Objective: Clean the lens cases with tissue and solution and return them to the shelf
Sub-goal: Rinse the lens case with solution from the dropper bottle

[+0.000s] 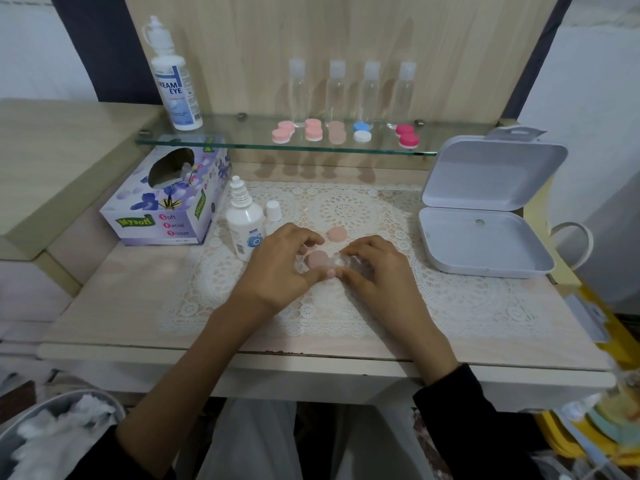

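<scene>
Both my hands meet over the lace mat (450, 299) on a clear lens case (337, 262). My left hand (277, 268) holds its left end, where a peach cap (318, 260) sits. My right hand (374, 268) grips the bare right cup. A second peach cap (336, 234) lies loose on the mat just behind. A small solution bottle (244, 226) stands uncapped left of my hands, its white cap (273, 210) beside it. The tissue box (166, 199) is further left. Several lens cases (313, 130) sit on the glass shelf (242, 142).
A large solution bottle (175, 81) stands at the shelf's left end, with several clear travel bottles (334, 90) behind the cases. An open white hinged box (485, 209) lies at the right of the table. A bin of used tissue (59, 438) is at lower left.
</scene>
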A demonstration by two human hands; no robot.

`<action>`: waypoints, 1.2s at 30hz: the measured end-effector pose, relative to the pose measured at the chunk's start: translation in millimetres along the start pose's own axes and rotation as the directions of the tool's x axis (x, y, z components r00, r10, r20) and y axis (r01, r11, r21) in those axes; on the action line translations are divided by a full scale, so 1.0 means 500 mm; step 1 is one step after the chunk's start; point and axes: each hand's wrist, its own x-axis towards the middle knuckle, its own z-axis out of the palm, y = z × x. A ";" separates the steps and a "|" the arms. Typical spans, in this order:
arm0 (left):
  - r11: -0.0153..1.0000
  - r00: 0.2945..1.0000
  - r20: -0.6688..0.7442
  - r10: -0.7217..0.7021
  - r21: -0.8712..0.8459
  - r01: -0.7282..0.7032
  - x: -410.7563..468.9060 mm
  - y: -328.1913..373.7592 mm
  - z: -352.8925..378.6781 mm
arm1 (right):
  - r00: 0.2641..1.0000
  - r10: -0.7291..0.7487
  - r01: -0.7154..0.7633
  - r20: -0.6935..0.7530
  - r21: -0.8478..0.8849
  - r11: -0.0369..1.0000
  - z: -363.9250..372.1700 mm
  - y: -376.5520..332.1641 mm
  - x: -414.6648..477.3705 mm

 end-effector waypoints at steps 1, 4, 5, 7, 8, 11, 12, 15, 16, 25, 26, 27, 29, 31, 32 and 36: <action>1.000 1.000 -0.002 -0.002 0.010 0.002 0.000 0.002 0.001 | 1.000 0.000 0.000 -0.002 0.002 1.000 0.000 0.000 0.000; 1.000 1.000 -0.004 -0.003 0.015 0.003 0.000 0.005 0.007 | 1.000 0.002 -0.002 -0.005 0.009 1.000 0.000 0.000 0.000; 1.000 1.000 -0.005 -0.007 0.010 0.007 0.000 0.005 0.008 | 1.000 0.003 -0.002 -0.005 0.008 1.000 0.000 0.000 0.000; 1.000 1.000 -0.004 -0.012 -0.007 0.012 0.000 0.004 0.008 | 1.000 0.006 -0.006 -0.002 0.007 1.000 -0.001 0.000 0.000; 1.000 1.000 -0.004 -0.008 -0.017 0.008 0.001 0.003 0.007 | 1.000 0.008 -0.008 -0.002 0.009 1.000 -0.001 0.001 0.000; 0.999 1.000 -0.004 0.013 -0.050 -0.013 0.000 -0.001 0.008 | 1.000 0.016 -0.016 0.000 0.012 1.000 0.000 0.002 0.000; 0.998 1.000 -0.006 0.016 -0.063 -0.017 -0.001 -0.002 0.008 | 1.000 0.019 -0.019 -0.001 0.011 1.000 0.000 0.002 0.000; 0.995 1.000 -0.006 0.029 -0.097 -0.029 -0.003 -0.006 0.009 | 1.000 0.026 -0.026 0.007 0.000 1.000 0.002 0.003 0.001; 0.994 0.999 -0.002 0.036 -0.107 -0.036 -0.004 -0.007 0.009 | 1.000 0.024 -0.024 0.011 -0.004 1.000 0.002 0.003 0.001; 0.982 0.992 0.045 0.119 -0.155 -0.110 -0.001 -0.024 0.009 | 1.000 0.008 -0.008 0.007 -0.019 1.000 0.002 0.005 0.003; 0.981 0.991 0.047 0.125 -0.156 -0.116 0.000 -0.026 0.010 | 1.000 0.005 -0.005 0.005 -0.017 1.000 0.002 0.006 0.003; 0.980 0.990 0.046 0.131 -0.156 -0.123 0.000 -0.026 0.010 | 1.000 0.005 -0.005 0.004 -0.013 1.000 0.002 0.005 0.003; 0.979 0.989 0.041 0.142 -0.155 -0.134 0.001 -0.029 0.012 | 1.000 0.007 -0.007 0.004 -0.004 1.000 0.002 0.005 0.004; 0.977 0.987 0.041 0.152 -0.160 -0.144 0.001 -0.031 0.013 | 1.000 0.010 -0.010 0.001 0.002 1.000 0.002 0.006 0.004; 0.975 0.987 0.044 0.157 -0.163 -0.148 0.001 -0.032 0.013 | 1.000 0.011 -0.011 0.000 0.003 1.000 0.003 0.006 0.004; 0.974 0.985 0.057 0.163 -0.167 -0.152 0.002 -0.035 0.012 | 1.000 0.025 -0.025 0.002 0.008 1.000 0.003 0.006 0.004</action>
